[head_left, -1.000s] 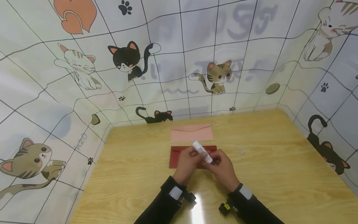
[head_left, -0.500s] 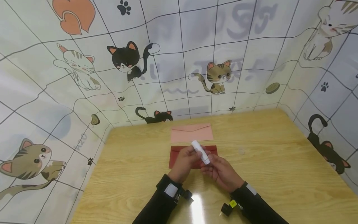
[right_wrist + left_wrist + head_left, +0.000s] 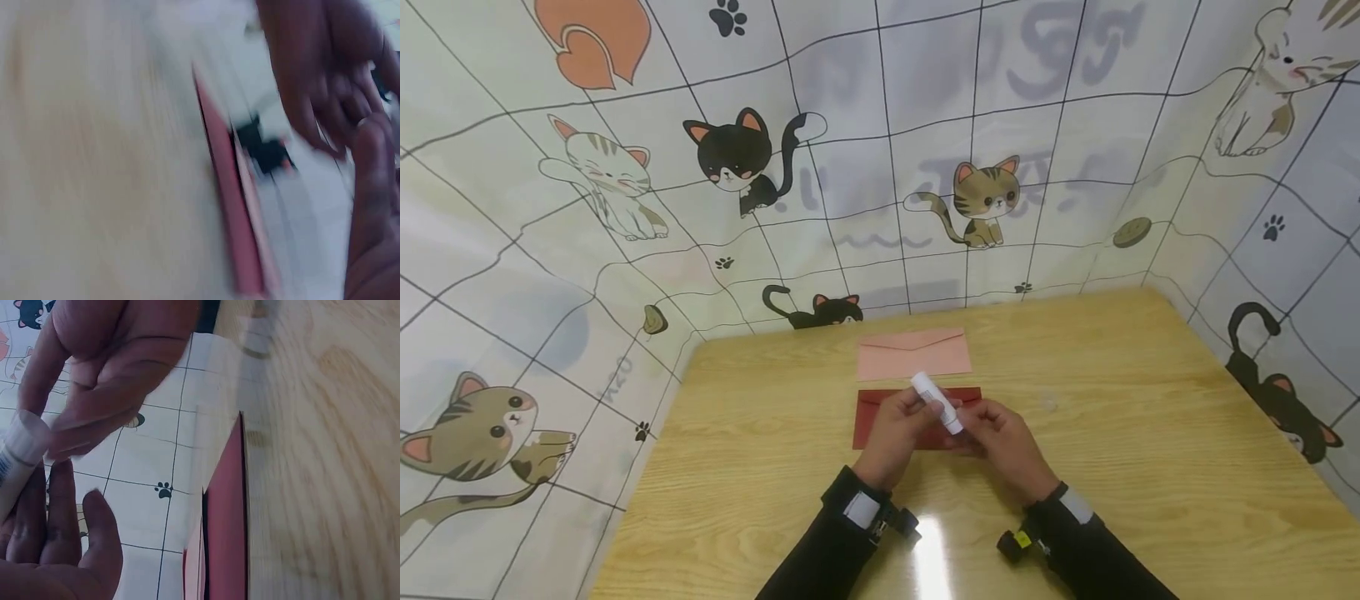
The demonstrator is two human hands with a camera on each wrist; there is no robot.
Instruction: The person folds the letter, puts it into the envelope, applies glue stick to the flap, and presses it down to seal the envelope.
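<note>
A white glue stick (image 3: 936,403) is held tilted over the table, its upper end pointing away to the left. My left hand (image 3: 895,433) grips it around the middle. The fingertips of my right hand (image 3: 1006,442) pinch at its lower end, with the fingers bent. In the left wrist view the glue stick (image 3: 22,450) shows at the left edge, fingertips of the right hand (image 3: 119,381) at its end. Beneath the hands lies a dark red envelope (image 3: 868,417), partly hidden by them. Behind it is a pink envelope (image 3: 913,357) with its flap side up.
The wooden table (image 3: 760,442) extends to both sides of the envelopes. A cloth with printed cats (image 3: 850,167) encloses the back and sides. A faint small mark (image 3: 1048,403) shows on the table to the right.
My right hand has turned and shifted its fingers at the glue stick's lower end, drawing back slightly right. The left hand has moved a little left. Both envelopes stay in place.
</note>
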